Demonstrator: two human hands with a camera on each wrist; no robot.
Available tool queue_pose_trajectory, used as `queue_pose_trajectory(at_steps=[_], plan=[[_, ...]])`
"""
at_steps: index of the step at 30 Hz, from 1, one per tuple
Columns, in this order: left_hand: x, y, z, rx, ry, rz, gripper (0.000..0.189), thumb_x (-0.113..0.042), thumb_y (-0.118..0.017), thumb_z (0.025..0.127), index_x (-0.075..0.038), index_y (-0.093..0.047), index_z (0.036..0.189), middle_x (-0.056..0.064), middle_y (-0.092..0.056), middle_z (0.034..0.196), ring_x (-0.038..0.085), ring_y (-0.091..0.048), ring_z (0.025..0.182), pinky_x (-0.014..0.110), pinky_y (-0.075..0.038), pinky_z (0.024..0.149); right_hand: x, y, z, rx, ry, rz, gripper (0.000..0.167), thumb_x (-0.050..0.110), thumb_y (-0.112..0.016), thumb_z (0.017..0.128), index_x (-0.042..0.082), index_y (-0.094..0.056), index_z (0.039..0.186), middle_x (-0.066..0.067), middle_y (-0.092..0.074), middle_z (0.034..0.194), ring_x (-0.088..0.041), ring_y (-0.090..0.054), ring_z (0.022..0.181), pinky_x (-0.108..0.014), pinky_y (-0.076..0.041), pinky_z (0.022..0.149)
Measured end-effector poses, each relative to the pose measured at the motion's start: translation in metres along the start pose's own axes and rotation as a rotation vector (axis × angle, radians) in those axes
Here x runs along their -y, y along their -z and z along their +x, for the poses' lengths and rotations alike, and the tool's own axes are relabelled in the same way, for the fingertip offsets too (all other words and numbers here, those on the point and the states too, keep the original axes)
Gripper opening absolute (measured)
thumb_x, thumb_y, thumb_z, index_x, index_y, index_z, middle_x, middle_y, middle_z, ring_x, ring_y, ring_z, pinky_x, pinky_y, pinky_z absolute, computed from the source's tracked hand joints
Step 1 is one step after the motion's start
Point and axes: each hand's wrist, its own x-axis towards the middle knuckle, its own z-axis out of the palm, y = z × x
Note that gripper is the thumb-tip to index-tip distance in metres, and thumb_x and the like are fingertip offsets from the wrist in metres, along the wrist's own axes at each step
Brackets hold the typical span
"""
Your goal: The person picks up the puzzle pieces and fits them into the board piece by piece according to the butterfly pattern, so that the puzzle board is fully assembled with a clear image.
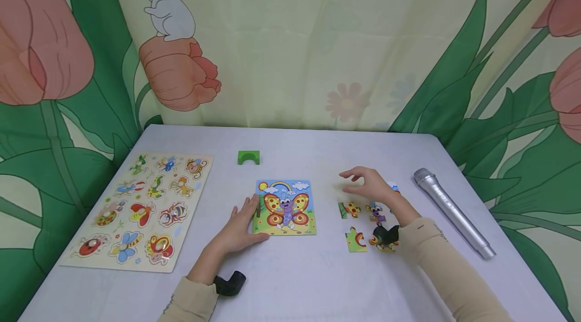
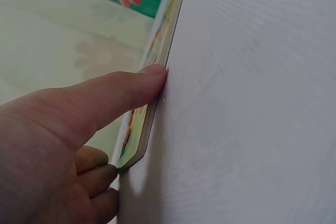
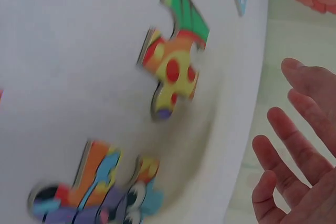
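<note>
A square butterfly picture puzzle board [image 1: 290, 211] lies flat on the white table. My left hand [image 1: 238, 226] rests at its lower left corner, fingers along the left side. In the left wrist view the thumb [image 2: 126, 87] presses on the board's edge [image 2: 139, 135]. My right hand [image 1: 369, 186] hovers above the loose puzzle pieces with nothing in its fingers. Beneath it are a green, yellow and red-spotted piece [image 3: 173, 69] and a piece with a purple face [image 3: 118, 198]. Another green piece [image 1: 356, 240] lies nearer the front; the right wrist and its black camera partly cover others.
A large insect picture board [image 1: 140, 211] lies on the left. A green arch block [image 1: 248, 156] stands behind the butterfly board. On the right lies a silver microphone [image 1: 454, 213]. A printed curtain [image 1: 281, 50] hangs behind the table's back edge.
</note>
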Motion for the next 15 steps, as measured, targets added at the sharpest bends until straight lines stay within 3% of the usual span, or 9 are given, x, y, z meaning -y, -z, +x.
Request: queue_pose_trajectory(at_steps=[9, 15], plan=[[-0.001, 0.0, 0.0, -0.002, 0.005, -0.007, 0.095, -0.03, -0.074, 0.076, -0.001, -0.016, 0.145, 0.013, -0.016, 0.15, 0.026, -0.006, 0.139, 0.047, 0.001, 0.111, -0.025, 0.02, -0.016, -0.028, -0.062, -0.039, 0.041, 0.014, -0.07, 0.08, 0.001, -0.06, 0.118, -0.016, -0.06, 0.114, -0.032, -0.053, 0.099, -0.05, -0.045, 0.083], [0.0, -0.001, 0.0, -0.003, 0.002, -0.003, 0.095, -0.031, -0.074, 0.076, -0.002, -0.016, 0.145, 0.013, -0.017, 0.15, 0.026, -0.006, 0.139, 0.047, 0.001, 0.111, -0.038, 0.036, -0.026, -0.023, -0.115, -0.097, 0.041, 0.013, -0.069, 0.081, -0.001, -0.059, 0.118, -0.019, -0.059, 0.115, -0.034, -0.052, 0.099, -0.043, -0.047, 0.076]])
